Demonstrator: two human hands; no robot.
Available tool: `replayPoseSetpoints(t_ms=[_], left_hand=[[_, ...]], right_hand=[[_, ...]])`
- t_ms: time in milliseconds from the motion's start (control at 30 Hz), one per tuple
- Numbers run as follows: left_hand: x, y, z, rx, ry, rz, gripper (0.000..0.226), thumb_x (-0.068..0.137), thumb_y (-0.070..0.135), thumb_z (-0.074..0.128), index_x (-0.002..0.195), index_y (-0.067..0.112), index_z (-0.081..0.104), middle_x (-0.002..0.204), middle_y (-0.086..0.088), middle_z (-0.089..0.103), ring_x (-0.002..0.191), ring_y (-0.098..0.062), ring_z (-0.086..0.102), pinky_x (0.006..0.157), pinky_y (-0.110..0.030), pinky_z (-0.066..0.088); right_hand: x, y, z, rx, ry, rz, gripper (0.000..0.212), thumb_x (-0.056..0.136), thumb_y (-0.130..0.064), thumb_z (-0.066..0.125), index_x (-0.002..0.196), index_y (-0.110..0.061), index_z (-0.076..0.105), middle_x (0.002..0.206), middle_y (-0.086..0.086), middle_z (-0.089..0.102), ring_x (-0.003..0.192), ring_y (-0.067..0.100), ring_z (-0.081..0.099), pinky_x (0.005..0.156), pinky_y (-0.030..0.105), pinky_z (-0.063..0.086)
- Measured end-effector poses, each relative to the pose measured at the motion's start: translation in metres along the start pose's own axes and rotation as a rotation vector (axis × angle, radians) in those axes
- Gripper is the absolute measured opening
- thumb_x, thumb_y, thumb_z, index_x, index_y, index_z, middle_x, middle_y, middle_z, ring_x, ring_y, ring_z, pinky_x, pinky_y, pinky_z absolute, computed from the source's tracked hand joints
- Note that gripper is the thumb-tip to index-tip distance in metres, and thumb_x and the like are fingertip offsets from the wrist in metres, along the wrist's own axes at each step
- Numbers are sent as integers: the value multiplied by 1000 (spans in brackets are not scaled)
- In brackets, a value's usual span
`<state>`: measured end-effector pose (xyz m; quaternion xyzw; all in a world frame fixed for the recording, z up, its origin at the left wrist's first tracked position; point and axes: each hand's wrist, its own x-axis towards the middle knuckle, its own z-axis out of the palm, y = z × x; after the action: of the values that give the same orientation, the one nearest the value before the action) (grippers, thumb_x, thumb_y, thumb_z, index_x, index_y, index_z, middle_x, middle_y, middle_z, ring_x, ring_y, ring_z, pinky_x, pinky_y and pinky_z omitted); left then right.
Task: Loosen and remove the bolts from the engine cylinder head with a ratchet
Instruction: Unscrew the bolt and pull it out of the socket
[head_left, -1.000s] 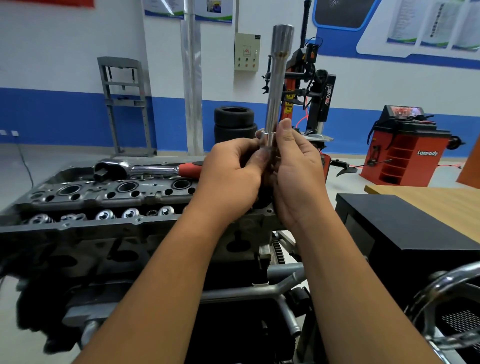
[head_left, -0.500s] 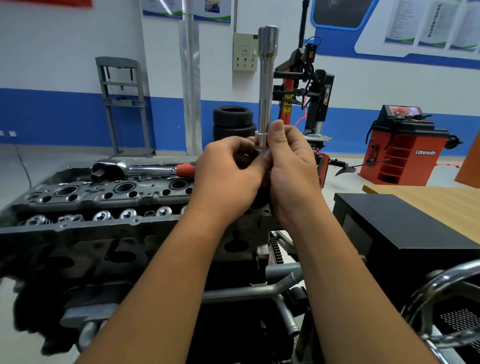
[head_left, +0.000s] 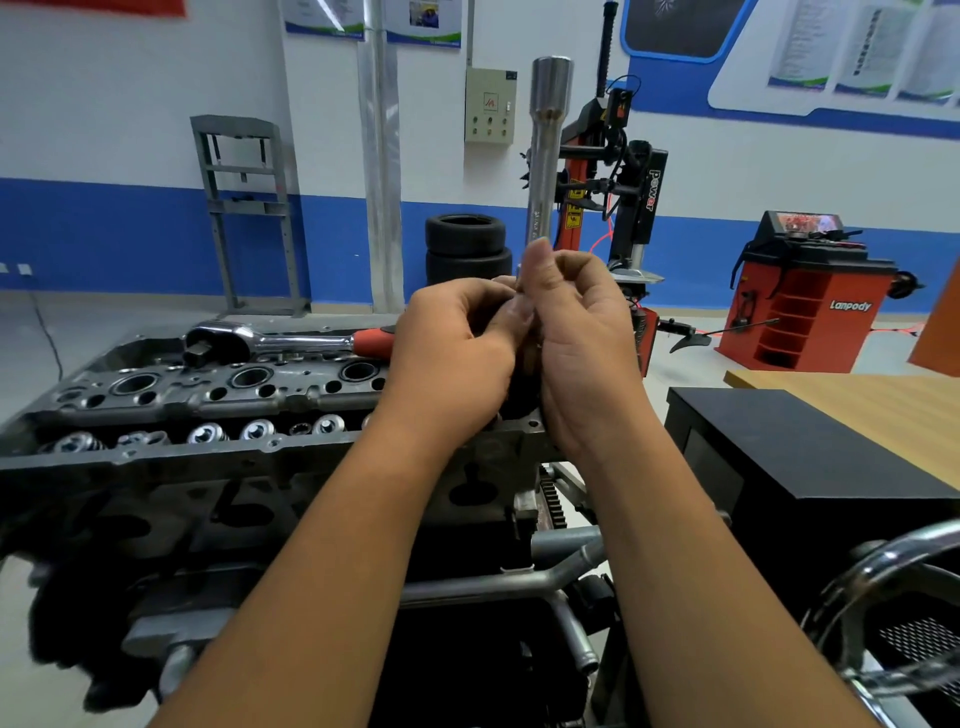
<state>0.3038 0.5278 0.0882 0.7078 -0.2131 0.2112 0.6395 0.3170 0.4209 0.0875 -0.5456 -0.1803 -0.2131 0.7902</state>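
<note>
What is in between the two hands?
In the head view, the lower end of the long silver socket extension stands upright between the left hand and the right hand; both pinch it above the cylinder head.

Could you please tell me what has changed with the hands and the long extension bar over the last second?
The long extension bar, which leaned right a second ago, now stands upright. The right hand has regripped its lower end, thumb now raised against the bar; the left hand still holds the bottom end. The ratchet still lies untouched on the cylinder head.
</note>
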Motion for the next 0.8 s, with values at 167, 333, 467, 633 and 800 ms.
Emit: replayPoseSetpoints(t_ms=[167,333,467,633,800], left_hand=[[-1,1,0,18,-33,13,15,102,18,65,98,23,77,80,7,76,64,-1,69,56,-14,50],[-1,2,0,66,-61,1,13,102,19,65,97,24,75,82,6,74,57,-1,64,54,-16,49],[0,1,0,90,15,20,10,95,20,74,90,28,73,80,6,77,68,-2,72,58,-15,56],[1,2,0,15,-73,-5,15,104,19,62,98,18,75,74,4,71,50,-2,58,49,-17,45],[1,2,0,108,31,-13,2,95,22,75,95,22,73,83,5,76,72,-6,72,64,-25,62]], right_hand=[[0,2,-2,12,-9,-14,37,85,-50,70,92,-13,65,92,9,71,89,28,69,82,46,61],[3,3,-2,10,-3,9,30,88,-45,70,87,-15,70,90,9,70,89,27,70,88,47,58],[3,4,-2,-26,25,-32,30,84,-40,74,92,-14,62,91,11,70,81,24,70,81,50,61],[2,5,-3,20,-9,1,33,102,-40,58,85,-16,73,87,7,73,88,25,72,84,45,61],[2,4,-2,-11,22,-30,32,85,-43,76,89,-14,65,88,9,71,81,26,70,80,51,60]])
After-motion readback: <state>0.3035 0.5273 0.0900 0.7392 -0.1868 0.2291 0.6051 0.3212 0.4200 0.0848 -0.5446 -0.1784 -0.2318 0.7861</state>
